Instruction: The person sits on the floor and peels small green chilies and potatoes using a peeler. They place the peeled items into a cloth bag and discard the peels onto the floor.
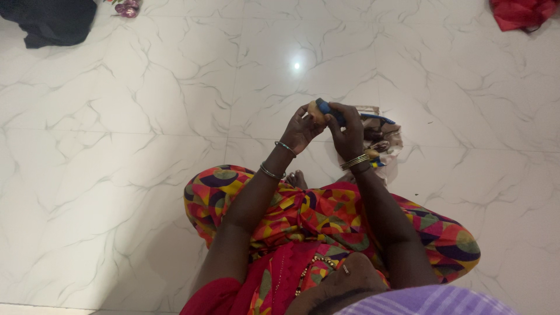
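Note:
My left hand (301, 129) holds a small yellowish-brown potato (315, 109) up in front of me. My right hand (348, 129) grips a blue-handled peeler (332, 111) whose tip rests against the potato. Both hands meet above the white marble floor (116, 146), a little ahead of my crossed legs. Bangles circle both wrists. I cannot make out the peeler's blade.
A sheet of paper or plastic with dark peelings (382, 140) lies on the floor just behind my right hand. A black cloth (51, 21) and a small purple object (128, 7) sit at the far left, a red cloth (521, 13) at the far right.

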